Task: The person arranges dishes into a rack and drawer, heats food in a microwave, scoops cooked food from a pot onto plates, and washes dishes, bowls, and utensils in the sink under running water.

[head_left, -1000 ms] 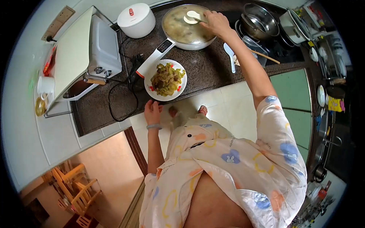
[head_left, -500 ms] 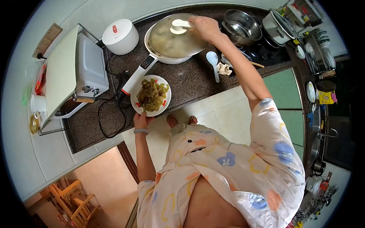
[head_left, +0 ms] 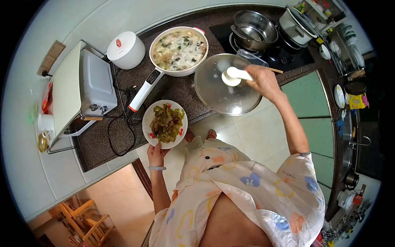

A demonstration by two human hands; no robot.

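Observation:
My right hand point(head_left: 264, 82) grips the white knob handle of a round glass lid point(head_left: 214, 92), held in the air over the counter's front edge. To its left stands a white electric pan point(head_left: 181, 73) without its cover, full of bubbling soup point(head_left: 180, 50) with dark green bits and foam. The pan's long white handle point(head_left: 144, 91) points toward the front left. My left hand point(head_left: 156, 155) holds the near rim of a white plate point(head_left: 147, 123) with red decoration. Wilted, brownish-green leafy vegetables point(head_left: 166, 122) are heaped on that plate.
A white lidded pot point(head_left: 126, 51) and a grey-white oven point(head_left: 98, 80) stand on the left, with a black cord point(head_left: 110, 138) in front. At the right, a steel pot point(head_left: 256, 31) sits on the black cooktop point(head_left: 288, 59), beside a white cooker point(head_left: 297, 26).
My right hand has lifted the lid off the pan and moved it right and toward me, uncovering the soup. The plate in my left hand sits slightly lower in view.

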